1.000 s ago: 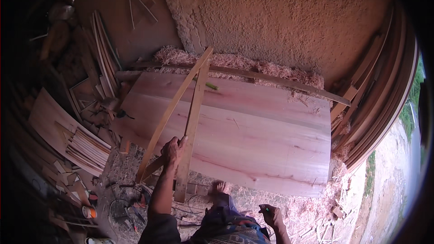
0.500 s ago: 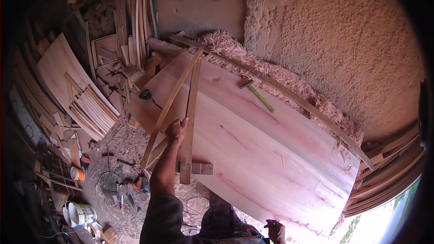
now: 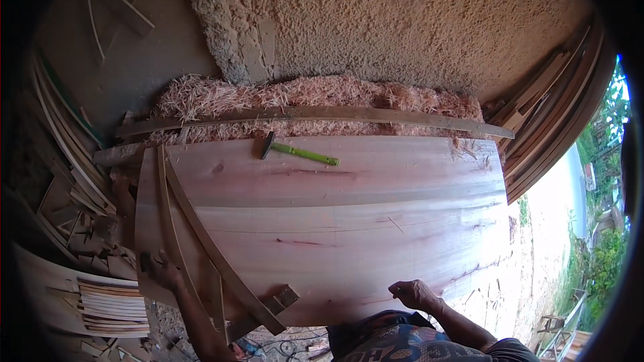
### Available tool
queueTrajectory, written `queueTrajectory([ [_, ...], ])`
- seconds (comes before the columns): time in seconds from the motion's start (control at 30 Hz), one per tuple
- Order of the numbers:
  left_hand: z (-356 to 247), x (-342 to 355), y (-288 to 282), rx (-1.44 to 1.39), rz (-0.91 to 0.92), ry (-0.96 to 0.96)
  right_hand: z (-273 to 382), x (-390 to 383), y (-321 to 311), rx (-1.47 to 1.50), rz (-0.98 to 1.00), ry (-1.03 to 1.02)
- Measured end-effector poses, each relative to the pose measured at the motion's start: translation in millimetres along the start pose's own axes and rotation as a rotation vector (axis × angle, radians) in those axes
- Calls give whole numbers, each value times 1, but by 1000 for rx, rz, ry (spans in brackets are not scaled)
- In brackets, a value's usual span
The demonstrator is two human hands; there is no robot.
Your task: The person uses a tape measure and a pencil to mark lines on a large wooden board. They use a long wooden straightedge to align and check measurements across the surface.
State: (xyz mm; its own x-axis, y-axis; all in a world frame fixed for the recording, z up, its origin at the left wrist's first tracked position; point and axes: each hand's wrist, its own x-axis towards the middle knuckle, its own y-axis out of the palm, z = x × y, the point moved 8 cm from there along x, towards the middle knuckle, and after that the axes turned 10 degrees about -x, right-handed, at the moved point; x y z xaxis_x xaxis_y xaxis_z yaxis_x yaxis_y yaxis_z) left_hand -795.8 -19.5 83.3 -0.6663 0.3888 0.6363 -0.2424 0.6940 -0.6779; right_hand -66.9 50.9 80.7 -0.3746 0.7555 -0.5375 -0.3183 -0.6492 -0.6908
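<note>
A wide, pale wooden panel [image 3: 376, 228] with reddish grain lies in front of me. By its left edge, my left hand [image 3: 163, 272] is closed around a small dark thing that looks like a tape measure [image 3: 145, 261], mostly covered by the fingers. Just right of that hand, an A-shaped frame of wooden strips [image 3: 211, 248] rests on the panel, its point at the far edge. My right hand [image 3: 416, 293] is closed over the panel's near edge; something small and dark shows at its fingertips, too small to name. A hammer [image 3: 305, 154] with a green handle lies near the far edge.
Behind the panel, a long plank [image 3: 322, 115] lies over heaped wood shavings [image 3: 221, 97] against a rough wall [image 3: 376, 20]. Boards [image 3: 550, 107] lean at the right, beside a bright opening. Curved strips [image 3: 114, 308] and offcuts crowd the left.
My view has swung right. My left hand has let go of the A-shaped frame and moved to the dark tape measure at the panel's left edge. My right hand has come further over the panel.
</note>
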Motion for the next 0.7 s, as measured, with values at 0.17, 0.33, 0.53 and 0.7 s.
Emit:
queueTrajectory([
  [0.17, 208, 105, 67, 131, 294, -239, 33, 41, 8, 26, -130, -136],
  [0.33, 241, 78, 101, 383, 497, -266, 59, 54, -8, -65, -189, -101],
  [0.53, 227, 57, 64, 245, 379, -239, 97, 68, -12, -391, -210, -331],
  [0.7, 183, 48, 35, -626, 130, -590, 97, 74, -5, -510, -162, -399],
])
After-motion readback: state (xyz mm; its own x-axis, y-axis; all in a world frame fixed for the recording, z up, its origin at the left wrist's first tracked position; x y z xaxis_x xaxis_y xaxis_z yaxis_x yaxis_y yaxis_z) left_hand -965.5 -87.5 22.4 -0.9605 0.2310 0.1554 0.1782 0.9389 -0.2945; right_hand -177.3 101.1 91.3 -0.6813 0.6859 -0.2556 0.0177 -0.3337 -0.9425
